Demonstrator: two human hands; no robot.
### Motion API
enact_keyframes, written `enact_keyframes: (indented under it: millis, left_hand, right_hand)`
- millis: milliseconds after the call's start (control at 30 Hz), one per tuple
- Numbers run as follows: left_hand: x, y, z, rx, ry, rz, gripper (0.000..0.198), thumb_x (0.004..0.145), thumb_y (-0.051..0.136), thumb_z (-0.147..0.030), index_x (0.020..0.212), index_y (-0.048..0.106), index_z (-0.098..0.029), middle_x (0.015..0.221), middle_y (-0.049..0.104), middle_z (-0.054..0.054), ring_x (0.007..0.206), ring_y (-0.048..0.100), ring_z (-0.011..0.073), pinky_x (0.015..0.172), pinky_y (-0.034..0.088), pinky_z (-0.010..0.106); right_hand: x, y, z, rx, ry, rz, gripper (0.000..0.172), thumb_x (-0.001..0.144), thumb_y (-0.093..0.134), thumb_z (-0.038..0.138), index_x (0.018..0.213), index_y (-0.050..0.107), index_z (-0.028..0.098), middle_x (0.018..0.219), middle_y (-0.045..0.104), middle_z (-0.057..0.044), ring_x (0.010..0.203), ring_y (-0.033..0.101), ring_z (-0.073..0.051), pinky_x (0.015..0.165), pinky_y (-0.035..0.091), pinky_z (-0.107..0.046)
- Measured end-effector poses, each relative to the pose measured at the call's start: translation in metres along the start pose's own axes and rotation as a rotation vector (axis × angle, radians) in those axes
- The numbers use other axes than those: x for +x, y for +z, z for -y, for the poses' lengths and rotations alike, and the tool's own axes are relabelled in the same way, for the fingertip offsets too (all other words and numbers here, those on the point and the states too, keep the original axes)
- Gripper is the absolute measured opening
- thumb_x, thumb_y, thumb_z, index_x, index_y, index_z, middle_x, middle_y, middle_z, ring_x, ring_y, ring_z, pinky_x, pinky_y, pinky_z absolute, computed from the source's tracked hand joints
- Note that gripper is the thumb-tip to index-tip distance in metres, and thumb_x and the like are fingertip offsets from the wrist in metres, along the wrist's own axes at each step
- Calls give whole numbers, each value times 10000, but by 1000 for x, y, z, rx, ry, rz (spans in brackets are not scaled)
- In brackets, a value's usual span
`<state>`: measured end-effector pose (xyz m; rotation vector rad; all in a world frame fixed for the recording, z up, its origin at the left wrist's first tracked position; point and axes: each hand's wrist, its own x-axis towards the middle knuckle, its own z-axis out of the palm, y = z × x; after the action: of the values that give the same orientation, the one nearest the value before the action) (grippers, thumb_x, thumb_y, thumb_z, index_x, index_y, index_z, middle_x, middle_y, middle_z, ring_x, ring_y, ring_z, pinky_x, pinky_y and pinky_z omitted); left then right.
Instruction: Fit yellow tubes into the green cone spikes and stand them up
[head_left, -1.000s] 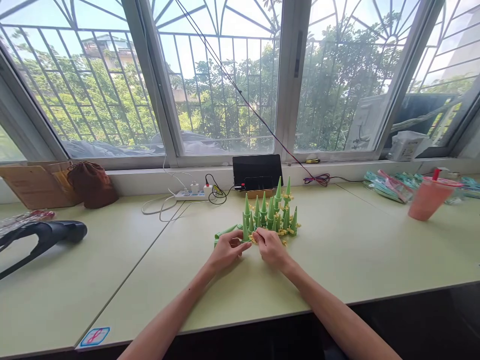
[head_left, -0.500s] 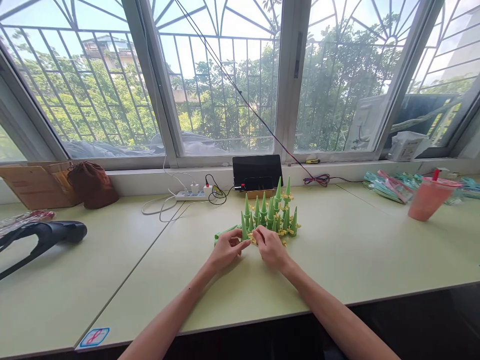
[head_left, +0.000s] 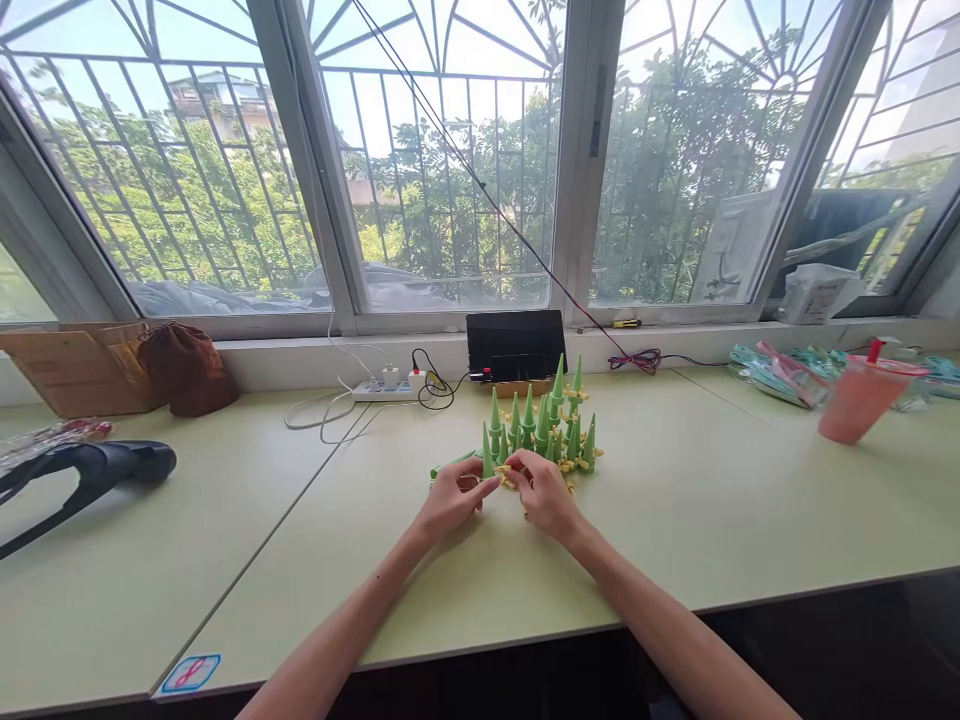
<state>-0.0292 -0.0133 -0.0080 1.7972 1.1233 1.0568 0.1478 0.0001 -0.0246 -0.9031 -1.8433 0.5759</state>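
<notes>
Several pointed green cones [head_left: 528, 415], with small yellow pieces among them, stand upright as a cluster on the table. My left hand [head_left: 450, 497] is closed at the base of the front-left green cone [head_left: 487, 457], its thumb in front and its fingers at the left side. Close beside it, my right hand [head_left: 546, 492] pinches a small yellow piece [head_left: 504, 470] against the lower part of that cone. Whether the piece is fixed to the cone I cannot tell. More green parts [head_left: 444, 470] lie behind my left hand, partly hidden.
Behind the cones a black tablet [head_left: 516, 340] leans on a stand. A power strip [head_left: 384, 388] with cables is to its left. On the right stands a pink cup [head_left: 862, 400] by plastic packets [head_left: 780, 375]. A black curved object [head_left: 97, 470] and a brown pouch [head_left: 187, 370] are left.
My right fingers have shifted slightly, and the small yellow piece now shows between them at the cone's base. My left hand stays in nearly the same place.
</notes>
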Motion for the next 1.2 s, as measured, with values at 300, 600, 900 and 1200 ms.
enact_keyframes:
  millis: [300,600,900,1200]
  left_hand:
    - [-1,0,2,21,5,6,326,800,608,-486,743,564,-167,561,481,-34,508,507,109,443,373,205]
    - [-2,-1,-1,27,1,24,312,799,619,-478,781,576,-169,550,465,-41,515,506,113,466,388,218]
    - [-2,-1,0,35,9,32,331,785,626,-496,814,620,-166,553,476,-35,507,496,112,449,374,213]
    - [0,0,3,31,-1,16,320,795,625,-485,804,582,-168,580,475,-35,519,496,107,443,368,202]
  right_hand:
    - [-1,-2,0,-23,3,21,217,911,436,263,731,528,182,646,522,10,585,414,-123,559,313,-233]
    - [-1,-1,-1,-68,29,37,247,909,426,278,689,495,187,608,480,17,559,384,-120,534,281,-233]
    - [-1,0,0,-143,38,52,364,946,368,323,609,411,192,572,458,13,530,354,-114,530,262,-240]
    - [-1,2,-1,-135,62,16,364,961,354,359,639,411,197,582,479,14,523,359,-115,526,251,-247]
